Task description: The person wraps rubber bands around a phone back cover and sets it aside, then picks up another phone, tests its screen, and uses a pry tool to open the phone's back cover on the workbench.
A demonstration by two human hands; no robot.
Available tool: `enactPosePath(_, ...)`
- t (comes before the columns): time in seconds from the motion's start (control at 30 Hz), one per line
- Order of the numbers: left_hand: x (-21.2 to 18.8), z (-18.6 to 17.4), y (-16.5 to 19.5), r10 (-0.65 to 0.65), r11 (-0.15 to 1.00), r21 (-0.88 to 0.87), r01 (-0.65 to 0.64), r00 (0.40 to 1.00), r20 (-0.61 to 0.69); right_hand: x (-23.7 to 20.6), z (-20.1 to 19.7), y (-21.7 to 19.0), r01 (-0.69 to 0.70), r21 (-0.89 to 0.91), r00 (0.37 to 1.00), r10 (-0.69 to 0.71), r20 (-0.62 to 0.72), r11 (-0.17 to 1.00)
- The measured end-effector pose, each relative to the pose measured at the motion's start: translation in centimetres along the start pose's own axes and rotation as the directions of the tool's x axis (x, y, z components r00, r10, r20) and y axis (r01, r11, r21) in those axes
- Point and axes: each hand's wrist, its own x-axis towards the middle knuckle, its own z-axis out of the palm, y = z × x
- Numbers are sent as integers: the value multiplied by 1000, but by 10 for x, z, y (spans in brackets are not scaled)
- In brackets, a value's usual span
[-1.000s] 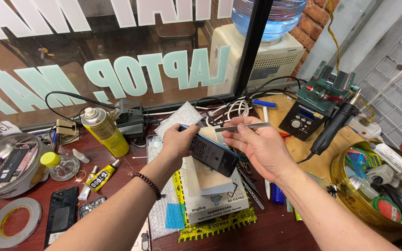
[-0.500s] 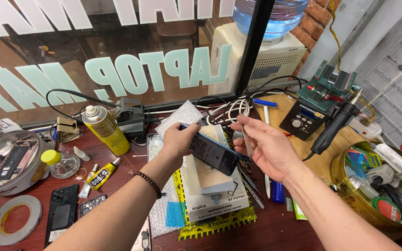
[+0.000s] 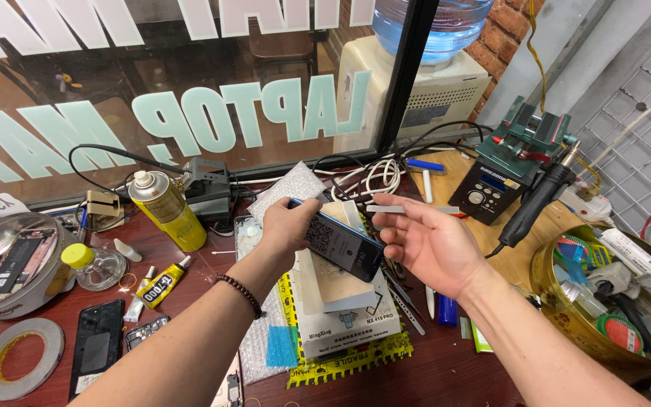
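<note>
left hand [image 3: 286, 226]: fingers curled around one end of a dark phone [image 3: 338, 243], gripping it; beaded bracelet [image 3: 240, 292] on the wrist.
phone: held tilted in the air above a stack of white boxes [image 3: 340, 316], its far end pointing toward the right palm.
right hand [image 3: 427, 241]: palm up, fingers loosely spread; thumb and forefinger pinch a thin grey flat tool [image 3: 408, 209] held level, just above the phone's far end.
bench [image 3: 446, 369]: dark red wood.
left of hands: yellow spray can [image 3: 166, 209], small glue tube [image 3: 164, 280], second black phone [image 3: 98, 354] lying flat, tape roll [image 3: 18, 368].
right of hands: hot-air station [image 3: 512, 173] with black handle, round tray [image 3: 566, 316] of mixed parts.
</note>
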Motion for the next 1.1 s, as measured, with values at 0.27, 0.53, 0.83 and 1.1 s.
enactPosePath(0.27, 3, 1, -1, 9, 1000, -23, -9, 1000, 2, 1, 1, 0, 22, -317, 997, -43, -59, 948)
enactPosePath(0.53, 3, 5, 0, 10, 1000, -23, -11, 1000, -14, -1, -12, 2, 111, -65, 989, -117, -96, 992)
enactPosePath(0.83, 0, 5, 1, 26, 999, -37, -27, 1000, -14, -2, -6, 0, 123, -16, 988, -124, -97, 992)
enactPosePath(1.1, 1, 4, 0, 30, 999, -31, -31, 999, -21, -3, -2, 11, 214, -492, 947, -303, -108, 844)
